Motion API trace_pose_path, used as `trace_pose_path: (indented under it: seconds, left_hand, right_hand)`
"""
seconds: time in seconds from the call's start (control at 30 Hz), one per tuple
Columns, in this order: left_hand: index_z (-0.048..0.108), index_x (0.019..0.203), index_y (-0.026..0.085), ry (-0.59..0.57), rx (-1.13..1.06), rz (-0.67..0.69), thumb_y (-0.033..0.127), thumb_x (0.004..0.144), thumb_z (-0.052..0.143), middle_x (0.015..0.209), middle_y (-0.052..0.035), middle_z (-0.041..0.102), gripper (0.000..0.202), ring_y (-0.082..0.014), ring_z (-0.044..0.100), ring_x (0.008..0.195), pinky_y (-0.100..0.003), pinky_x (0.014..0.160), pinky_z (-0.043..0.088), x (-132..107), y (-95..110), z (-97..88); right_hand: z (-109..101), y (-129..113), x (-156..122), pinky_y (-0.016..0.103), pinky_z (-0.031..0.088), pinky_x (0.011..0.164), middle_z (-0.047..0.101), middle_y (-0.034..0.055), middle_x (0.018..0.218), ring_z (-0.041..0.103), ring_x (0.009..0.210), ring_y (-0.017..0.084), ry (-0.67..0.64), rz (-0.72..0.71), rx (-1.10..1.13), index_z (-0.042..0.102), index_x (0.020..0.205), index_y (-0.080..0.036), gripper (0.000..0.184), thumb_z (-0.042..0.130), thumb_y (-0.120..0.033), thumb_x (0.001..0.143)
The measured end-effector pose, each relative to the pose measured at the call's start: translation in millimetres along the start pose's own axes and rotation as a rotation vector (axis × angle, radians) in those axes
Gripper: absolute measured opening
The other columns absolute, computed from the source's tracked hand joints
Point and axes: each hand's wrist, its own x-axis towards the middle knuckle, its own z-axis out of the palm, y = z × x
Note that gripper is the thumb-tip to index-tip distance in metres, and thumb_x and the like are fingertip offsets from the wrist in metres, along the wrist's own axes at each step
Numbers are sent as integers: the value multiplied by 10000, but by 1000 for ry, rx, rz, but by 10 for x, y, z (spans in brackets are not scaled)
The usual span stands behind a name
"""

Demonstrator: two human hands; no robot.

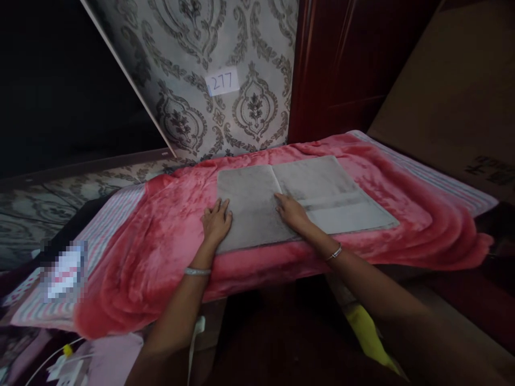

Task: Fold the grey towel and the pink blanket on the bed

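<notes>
Well — left hand (pixel 218 221), right hand (pixel 293 212) touch grey cloth (pixel 249 206).

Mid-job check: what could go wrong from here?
The grey cloth might wrinkle or shift, since it lies on a soft, rumpled red blanket. The right hand, at the crease, could drag the cloth askew. The left hand rests at the left edge, so the right end, with no hand on it, may slide.
</notes>
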Motion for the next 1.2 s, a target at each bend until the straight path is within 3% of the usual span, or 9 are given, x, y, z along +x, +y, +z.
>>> trace_pose_path:
  seconds: [0.1,0.2,0.3,0.37,0.53,0.67,0.77,0.93,1.2]
  left_hand:
    - [491,1571,277,2,13,2,409,1002,410,1658,-84,412,589,-427,520,1236,-596,982,472,-25,28,-7]
    - [508,1558,238,39,59,23,377,999,415,1648,-114,422,584,-433,491,1309,-605,1030,446,-48,46,-23]
    - [533,1532,186,62,66,119,363,1005,417,1634,-136,440,568,-415,367,1477,-608,1165,337,-15,56,-52]
    - [500,1553,205,-10,4,256,364,1022,397,1638,-112,441,564,-343,316,1542,-560,1235,267,52,92,-74]
    - [397,1609,301,-248,-129,578,397,1053,373,1680,-55,372,565,-220,269,1583,-498,1290,177,327,349,-35]
    - [432,1585,346,-286,-127,713,452,1037,442,1664,-62,397,559,-252,287,1577,-557,1288,145,602,497,86]
    - [431,1584,358,-301,-109,772,445,1039,434,1678,-53,371,552,-257,254,1589,-569,1288,118,830,527,143]
    - [436,1577,373,-338,-47,781,471,1023,462,1696,-33,334,564,-269,217,1599,-587,1283,90,1281,619,190]
    - [448,1575,256,-257,5,512,435,1041,434,1678,-110,370,564,-316,264,1580,-619,1268,123,2081,803,386]
  right_hand:
    - [-77,-87,26,493,499,1031,582,191,1441,587,1265,363,74,-76,-90,638,1375,-206,417,576,-217,963]
    - [-102,-187,29,586,378,1153,404,165,1629,385,1472,390,159,-210,-129,612,1418,-214,451,598,-302,976]
    - [-29,-251,-9,625,233,1232,348,112,1676,259,1556,362,33,-379,-127,540,1515,-267,530,576,-399,1003]
    - [50,-256,-39,628,194,1246,339,77,1684,241,1570,338,-76,-454,-120,491,1557,-308,547,533,-435,1026]
    - [152,-225,-66,633,179,1251,326,101,1686,226,1577,333,-84,-467,-93,487,1564,-272,547,477,-463,1051]
    - [121,-238,-59,614,174,1261,397,131,1646,263,1564,326,-88,-469,-97,584,1484,-233,510,501,-475,1043]
    - [91,-257,-65,616,171,1262,409,129,1640,231,1576,324,-98,-463,-85,534,1531,-240,541,511,-470,1041]
    - [65,-266,-75,610,168,1268,381,112,1658,259,1569,322,-114,-440,-47,498,1562,-290,543,495,-468,1050]
    - [68,-247,-63,598,137,1287,234,37,1717,148,1602,299,-158,-424,22,440,1594,-331,571,492,-485,1047]
